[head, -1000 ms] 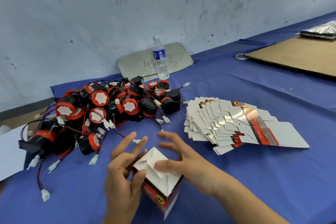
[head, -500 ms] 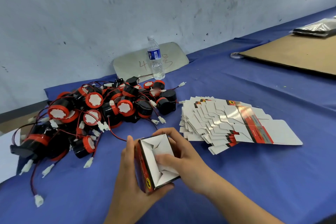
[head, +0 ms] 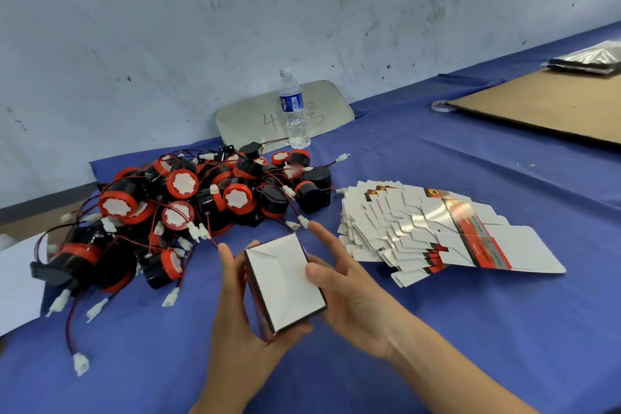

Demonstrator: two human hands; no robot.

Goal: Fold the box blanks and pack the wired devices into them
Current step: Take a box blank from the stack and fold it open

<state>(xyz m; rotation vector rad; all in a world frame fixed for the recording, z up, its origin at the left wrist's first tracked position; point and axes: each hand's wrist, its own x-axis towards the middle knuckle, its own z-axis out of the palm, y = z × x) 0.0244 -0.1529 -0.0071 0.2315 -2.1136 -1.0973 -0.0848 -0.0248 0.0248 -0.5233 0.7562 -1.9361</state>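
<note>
A folded small box [head: 284,282] is held above the blue table, its white closed flap end facing up toward me. My left hand [head: 242,329] cups it from the left and below, fingers wrapped under its lower edge. My right hand [head: 349,289] holds its right side, thumb pressing on the white flaps. A pile of black-and-red wired devices [head: 181,208] with white connectors lies to the left behind the box. A fanned stack of flat box blanks [head: 437,232] lies to the right.
A water bottle [head: 294,111] stands at the back by a grey board leaning on the wall. A large brown cardboard sheet [head: 551,104] and a roll of tape [head: 442,106] lie at the far right. White paper [head: 16,282] covers the left edge.
The box's bottom flaps, half open a second ago, are now folded flat and closed. Both hands have turned the box and taken hold of its sides.
</note>
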